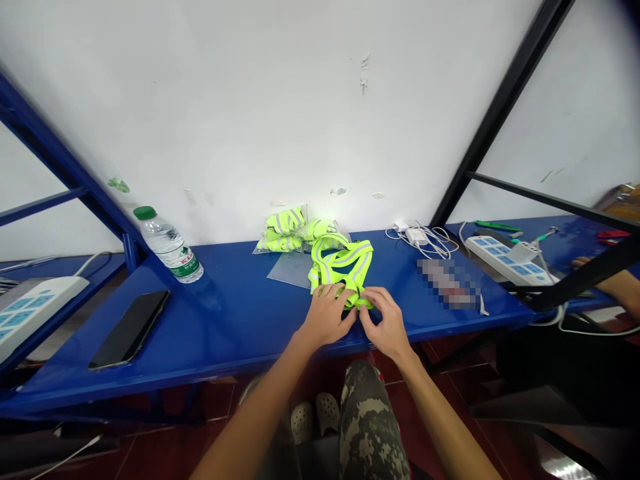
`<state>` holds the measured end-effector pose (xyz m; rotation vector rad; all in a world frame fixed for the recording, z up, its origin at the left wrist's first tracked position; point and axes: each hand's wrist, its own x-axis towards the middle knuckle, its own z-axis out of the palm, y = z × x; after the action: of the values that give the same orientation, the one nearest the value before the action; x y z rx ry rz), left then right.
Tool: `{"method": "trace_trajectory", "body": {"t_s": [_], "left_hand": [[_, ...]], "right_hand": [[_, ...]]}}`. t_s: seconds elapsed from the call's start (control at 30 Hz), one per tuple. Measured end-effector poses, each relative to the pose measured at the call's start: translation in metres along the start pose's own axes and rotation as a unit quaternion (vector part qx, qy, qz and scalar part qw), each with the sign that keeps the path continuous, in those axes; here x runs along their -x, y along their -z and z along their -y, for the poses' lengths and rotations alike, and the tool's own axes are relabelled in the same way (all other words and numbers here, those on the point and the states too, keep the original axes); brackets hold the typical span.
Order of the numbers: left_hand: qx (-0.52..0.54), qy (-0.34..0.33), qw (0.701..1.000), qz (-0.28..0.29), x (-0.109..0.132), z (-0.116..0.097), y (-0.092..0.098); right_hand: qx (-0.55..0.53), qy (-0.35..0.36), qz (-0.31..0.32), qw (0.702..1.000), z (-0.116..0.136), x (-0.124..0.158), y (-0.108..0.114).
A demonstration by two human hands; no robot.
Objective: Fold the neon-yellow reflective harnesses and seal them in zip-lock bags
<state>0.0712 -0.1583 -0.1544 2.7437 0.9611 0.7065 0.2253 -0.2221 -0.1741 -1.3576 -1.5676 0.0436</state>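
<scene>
A neon-yellow reflective vest [327,270] made of straps with silver-grey stripes lies loosely spread on the blue table, its near end close to the front edge. My left hand [327,315] is closed on that near end, fingers over the straps and thumb pointing right. Just to the right, my right hand [386,325] pinches the same end between thumb and fingers. The two hands almost meet, and they hide part of the straps. A flat clear plastic bag [289,269] lies partly under the vest on its left side.
Behind the vest, several bagged yellow vests [285,230] lie by the wall. On the left are a water bottle [173,247] and a black phone [131,330]. To the right are white charger cables [423,237] and a blurred-out item [447,283]. Another person's hand [583,263] shows far right.
</scene>
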Motion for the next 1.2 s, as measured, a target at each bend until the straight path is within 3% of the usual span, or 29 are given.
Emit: {"method": "trace_trajectory", "body": {"t_s": [0.27,0.4,0.67,0.8,0.97,1.2], "left_hand": [[-0.033,-0.005,0.999,-0.012,0.001,-0.004,-0.015],[0.004,0.007,0.999,-0.032,0.002,-0.003,-0.018],[0.007,0.020,0.999,-0.045,0.001,-0.002,-0.024],[-0.035,0.007,0.999,-0.009,0.001,-0.004,-0.023],[-0.055,0.006,0.998,-0.005,-0.003,-0.006,-0.017],[-0.054,0.050,0.997,-0.021,-0.008,-0.007,-0.021]], "right_hand": [[0.004,-0.087,0.013,0.996,0.002,-0.011,-0.006],[0.090,-0.124,0.030,0.988,0.002,-0.012,-0.009],[0.117,-0.044,0.034,0.992,-0.025,-0.007,-0.008],[0.094,-0.039,0.028,0.994,-0.034,-0.005,-0.005],[0.061,-0.047,0.029,0.997,-0.031,-0.007,-0.003],[0.121,0.040,0.084,0.988,-0.017,-0.008,0.001]]}}
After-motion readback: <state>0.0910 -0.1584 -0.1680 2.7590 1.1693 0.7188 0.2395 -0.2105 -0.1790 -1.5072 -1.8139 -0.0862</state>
